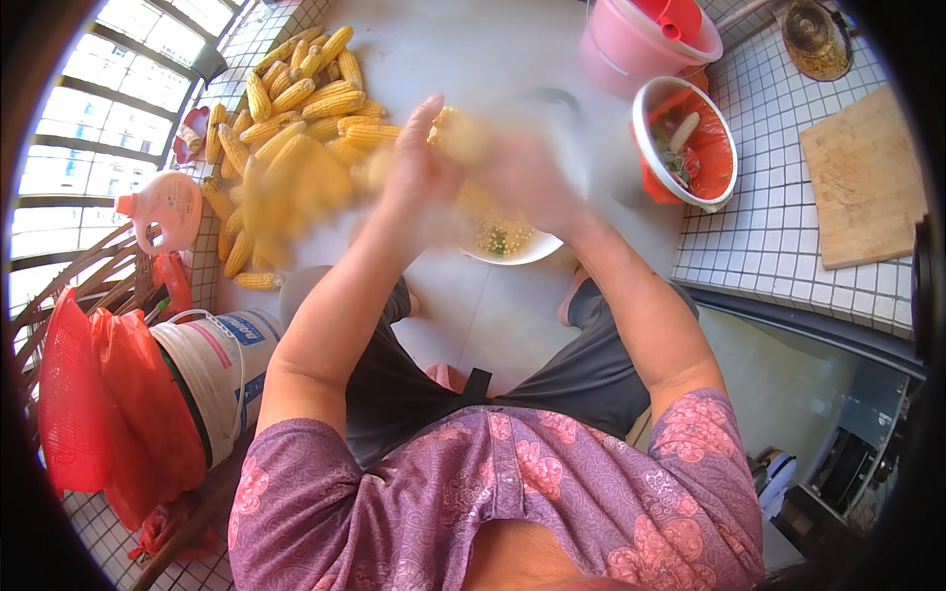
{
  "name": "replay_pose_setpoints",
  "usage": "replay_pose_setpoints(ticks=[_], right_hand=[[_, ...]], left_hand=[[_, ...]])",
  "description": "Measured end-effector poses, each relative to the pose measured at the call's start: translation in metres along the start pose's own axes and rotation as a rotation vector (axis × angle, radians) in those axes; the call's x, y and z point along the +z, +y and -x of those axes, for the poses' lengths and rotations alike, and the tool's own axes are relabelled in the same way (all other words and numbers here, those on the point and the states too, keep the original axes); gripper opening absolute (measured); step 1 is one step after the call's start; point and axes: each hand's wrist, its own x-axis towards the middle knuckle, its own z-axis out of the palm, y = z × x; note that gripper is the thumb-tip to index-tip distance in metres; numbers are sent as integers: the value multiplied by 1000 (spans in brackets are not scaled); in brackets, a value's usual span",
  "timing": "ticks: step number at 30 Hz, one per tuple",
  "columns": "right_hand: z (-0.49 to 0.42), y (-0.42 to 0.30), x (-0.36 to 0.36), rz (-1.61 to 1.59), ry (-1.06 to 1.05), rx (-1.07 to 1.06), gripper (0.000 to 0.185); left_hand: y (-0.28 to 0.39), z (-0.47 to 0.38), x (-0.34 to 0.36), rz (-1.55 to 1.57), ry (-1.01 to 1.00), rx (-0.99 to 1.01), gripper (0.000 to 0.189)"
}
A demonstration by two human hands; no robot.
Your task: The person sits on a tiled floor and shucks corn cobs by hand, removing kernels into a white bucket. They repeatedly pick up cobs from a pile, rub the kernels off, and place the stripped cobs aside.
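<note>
My left hand (pixel 421 151) is raised above a white bowl (pixel 554 247), its fingers around one side of a blurred corn cob (pixel 458 137). Close against the cob's other side is my right hand (pixel 528 177), so smeared by motion that its fingers cannot be made out. Loose yellow kernels (pixel 502 233) and a bit of green lie in the bowl on the floor between my feet. A big heap of yellow corn cobs (pixel 325 103) spreads at the upper left, partly behind a blurred yellow patch left of my left hand.
At the right stand a pink bucket (pixel 617 52) and a white-rimmed bin (pixel 643 111) with a red liner, a pale cob inside. A wooden board (pixel 861 185) lies on the tiled ledge. At left are a pink jug (pixel 174 199), a white bucket (pixel 214 354) and a red basket (pixel 70 414).
</note>
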Motion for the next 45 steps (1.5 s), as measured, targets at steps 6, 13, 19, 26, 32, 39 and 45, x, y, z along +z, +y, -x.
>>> replay_pose_setpoints(ticks=[6, 13, 19, 26, 32, 39, 45], right_hand=[[7, -8, -19, -216, -146, 121, 14], [8, -9, -7, -216, 26, -124, 17], [8, 2, 8, 276, 201, -342, 22], [11, 11, 10, 333, 303, -439, 12], [3, 14, 7, 679, 364, -837, 7], [1, 7, -11, 97, 218, -234, 14], [0, 0, -12, -332, -48, 131, 25]], left_hand=[[13, -8, -8, 65, -6, -54, 29], [8, -5, -4, -32, 87, 5, 28], [1, 9, 14, -235, 155, 147, 18], [-3, 20, 28, -457, 202, 242, 12], [-2, 19, 24, -468, 235, 266, 13], [12, -6, 2, -92, 162, 80, 7], [18, -8, 4, 87, -31, 53, 10]])
